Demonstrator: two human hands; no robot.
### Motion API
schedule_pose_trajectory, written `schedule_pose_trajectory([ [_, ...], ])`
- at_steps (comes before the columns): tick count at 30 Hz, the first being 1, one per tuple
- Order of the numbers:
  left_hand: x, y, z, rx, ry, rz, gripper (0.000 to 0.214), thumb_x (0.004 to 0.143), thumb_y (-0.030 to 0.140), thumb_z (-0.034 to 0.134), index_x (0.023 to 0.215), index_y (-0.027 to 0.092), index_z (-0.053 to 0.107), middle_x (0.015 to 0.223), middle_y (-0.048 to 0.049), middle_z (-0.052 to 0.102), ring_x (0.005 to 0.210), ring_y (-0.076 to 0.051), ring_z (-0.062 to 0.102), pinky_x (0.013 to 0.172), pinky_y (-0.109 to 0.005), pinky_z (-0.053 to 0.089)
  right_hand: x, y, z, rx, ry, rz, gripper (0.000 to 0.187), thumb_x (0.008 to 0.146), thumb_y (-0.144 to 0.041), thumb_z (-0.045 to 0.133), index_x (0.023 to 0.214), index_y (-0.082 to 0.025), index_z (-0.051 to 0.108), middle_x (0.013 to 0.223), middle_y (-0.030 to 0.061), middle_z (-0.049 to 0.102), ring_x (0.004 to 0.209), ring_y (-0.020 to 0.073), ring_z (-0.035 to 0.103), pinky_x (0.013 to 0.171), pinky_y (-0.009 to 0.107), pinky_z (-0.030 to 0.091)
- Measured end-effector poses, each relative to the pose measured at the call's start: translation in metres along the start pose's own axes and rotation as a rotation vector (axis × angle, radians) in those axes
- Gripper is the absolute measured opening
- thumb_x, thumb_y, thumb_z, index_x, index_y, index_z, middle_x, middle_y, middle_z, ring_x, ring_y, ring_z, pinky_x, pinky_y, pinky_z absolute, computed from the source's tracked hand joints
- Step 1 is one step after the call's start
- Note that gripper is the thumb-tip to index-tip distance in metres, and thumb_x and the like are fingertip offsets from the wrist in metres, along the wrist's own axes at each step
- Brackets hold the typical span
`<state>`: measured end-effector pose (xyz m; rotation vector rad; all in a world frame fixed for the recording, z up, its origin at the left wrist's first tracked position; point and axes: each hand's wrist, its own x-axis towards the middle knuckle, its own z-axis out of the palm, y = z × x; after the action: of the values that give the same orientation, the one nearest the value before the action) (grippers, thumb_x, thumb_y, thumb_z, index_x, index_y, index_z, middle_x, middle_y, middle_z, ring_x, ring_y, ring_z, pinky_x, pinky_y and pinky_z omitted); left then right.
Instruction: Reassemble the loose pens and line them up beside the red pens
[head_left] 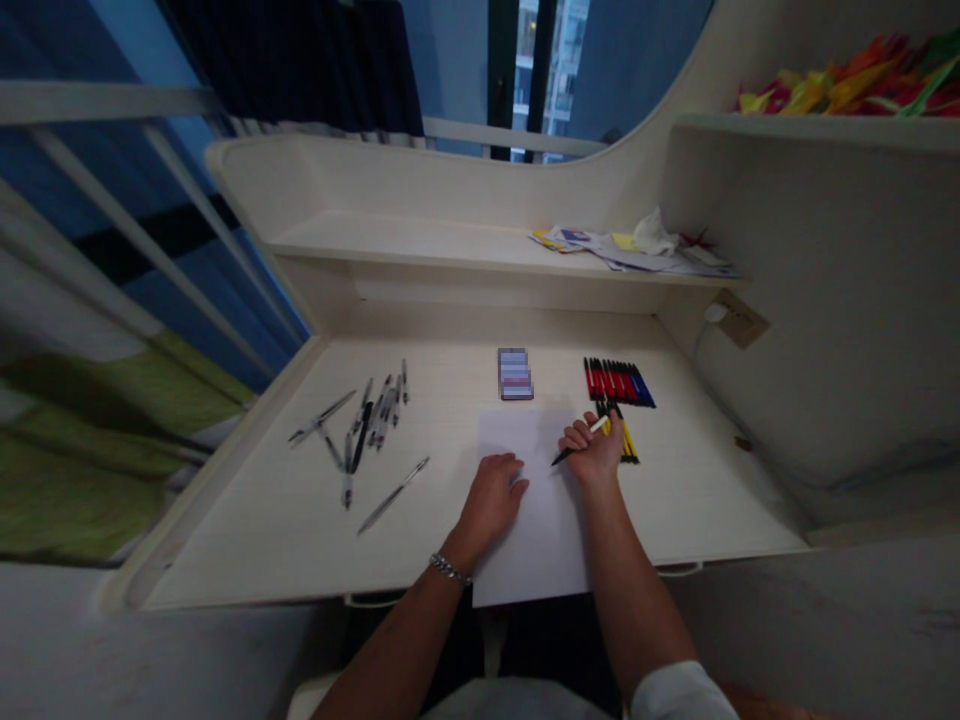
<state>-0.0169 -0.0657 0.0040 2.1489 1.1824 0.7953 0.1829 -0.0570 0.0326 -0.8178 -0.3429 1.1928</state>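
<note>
A white sheet of paper [536, 540] lies before me, its near end reaching over the desk's front edge. My left hand [491, 495] rests on the sheet's left side, fingers laid out and thumb apart, holding nothing. In my right hand [596, 455], above the right part of the sheet, is a pen [562, 456] with a black lower end and a white upper end. The black end points down and left towards the paper; I cannot tell whether it touches. Several yellow pens with black ends [628, 438] lie just beyond my right hand, partly hidden by it.
Red pens [611, 380] and blue pens [640, 386] lie in a row at the right. A phone [515, 375] is beyond the paper. Clear pens [382, 410] are scattered at the left, one clear pen [394, 495] nearer. Papers [622, 250] sit on the shelf [420, 240].
</note>
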Motion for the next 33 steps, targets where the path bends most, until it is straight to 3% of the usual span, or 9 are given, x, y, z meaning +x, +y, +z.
schedule_pose_trajectory([
  [5, 0.001, 0.018, 0.006, -0.471, 0.011, -0.172, 0.032, 0.076, 0.032, 0.067, 0.106, 0.02, 0.067, 0.102, -0.0082, 0.07, 0.087, -0.021, 0.065, 0.08, -0.035, 0.051, -0.013, 0.007, 0.013, 0.055, -0.007, -0.068, 0.034, 0.081, -0.055, 0.046, 0.072, -0.023, 0.055, 0.049, -0.0071, 0.034, 0.043, 0.0102, 0.036, 0.046, 0.023, 0.037],
  [9, 0.003, 0.024, 0.012, -0.842, 0.062, -0.379, 0.033, 0.069, 0.037, 0.073, 0.093, 0.015, 0.069, 0.076, -0.0054, 0.069, 0.069, -0.016, 0.064, 0.067, -0.029, 0.05, -0.026, 0.012, 0.017, 0.074, 0.04, -0.099, 0.03, 0.08, -0.05, 0.054, 0.069, -0.022, 0.054, 0.055, -0.0044, 0.047, 0.051, 0.0112, 0.048, 0.057, 0.028, 0.047],
  [11, 0.004, 0.022, 0.012, -0.988, 0.124, -0.466, 0.036, 0.066, 0.04, 0.075, 0.089, 0.013, 0.068, 0.073, -0.0051, 0.067, 0.066, -0.014, 0.062, 0.066, -0.027, 0.049, -0.035, 0.012, 0.011, -0.049, 0.1, -0.144, 0.029, 0.077, -0.049, 0.059, 0.073, -0.021, 0.058, 0.066, -0.0009, 0.058, 0.062, 0.0134, 0.057, 0.065, 0.032, 0.051],
  [14, 0.006, 0.02, 0.007, -1.154, 0.214, -0.545, 0.038, 0.064, 0.043, 0.076, 0.085, 0.013, 0.067, 0.074, -0.0048, 0.066, 0.064, -0.011, 0.059, 0.064, -0.024, 0.047, -0.05, 0.005, -0.009, -0.486, 0.15, -0.248, 0.03, 0.073, -0.047, 0.066, 0.083, -0.019, 0.066, 0.083, 0.0042, 0.068, 0.075, 0.018, 0.062, 0.07, 0.034, 0.052],
  [16, 0.01, 0.019, 0.004, -1.167, 0.24, -0.556, 0.037, 0.064, 0.045, 0.076, 0.08, 0.013, 0.066, 0.07, -0.0031, 0.063, 0.062, -0.01, 0.057, 0.06, -0.022, 0.046, -0.061, -0.004, -0.023, -0.846, 0.059, -0.29, 0.028, 0.072, -0.045, 0.068, 0.084, -0.02, 0.071, 0.084, 0.0059, 0.07, 0.075, 0.0205, 0.063, 0.071, 0.035, 0.052],
  [19, 0.017, 0.023, 0.005, -1.116, 0.23, -0.554, 0.037, 0.065, 0.047, 0.075, 0.073, 0.013, 0.064, 0.063, -0.0006, 0.059, 0.058, -0.009, 0.053, 0.056, -0.02, 0.043, -0.076, -0.016, -0.036, -1.153, -0.118, -0.316, 0.021, 0.074, -0.042, 0.066, 0.083, -0.025, 0.075, 0.086, 0.0058, 0.072, 0.08, 0.0232, 0.065, 0.075, 0.036, 0.051],
  [26, 0.035, 0.039, 0.023, -1.022, 0.183, -0.516, 0.04, 0.064, 0.052, 0.074, 0.07, 0.012, 0.066, 0.058, -0.0014, 0.059, 0.053, -0.01, 0.053, 0.053, -0.021, 0.042, -0.091, -0.021, -0.039, -1.292, -0.224, -0.378, 0.019, 0.075, -0.037, 0.067, 0.09, -0.029, 0.075, 0.086, 0.0047, 0.073, 0.074, 0.0224, 0.066, 0.073, 0.036, 0.051],
  [29, 0.037, 0.042, 0.025, -0.96, 0.127, -0.458, 0.041, 0.068, 0.051, 0.071, 0.083, 0.012, 0.069, 0.068, -0.0056, 0.066, 0.059, -0.013, 0.06, 0.056, -0.023, 0.046, -0.084, -0.026, -0.047, -1.313, -0.176, -0.399, 0.021, 0.076, -0.038, 0.065, 0.09, -0.028, 0.075, 0.089, 0.0048, 0.073, 0.072, 0.0221, 0.066, 0.07, 0.035, 0.051],
  [33, 0.025, 0.034, 0.018, -0.685, 0.086, -0.312, 0.038, 0.071, 0.039, 0.072, 0.101, 0.017, 0.069, 0.083, -0.0067, 0.071, 0.073, -0.018, 0.066, 0.07, -0.03, 0.051, -0.056, -0.049, -0.073, -1.446, 0.15, -0.461, 0.029, 0.079, -0.044, 0.058, 0.095, -0.025, 0.074, 0.095, 0.0064, 0.073, 0.077, 0.0231, 0.067, 0.075, 0.035, 0.05],
])
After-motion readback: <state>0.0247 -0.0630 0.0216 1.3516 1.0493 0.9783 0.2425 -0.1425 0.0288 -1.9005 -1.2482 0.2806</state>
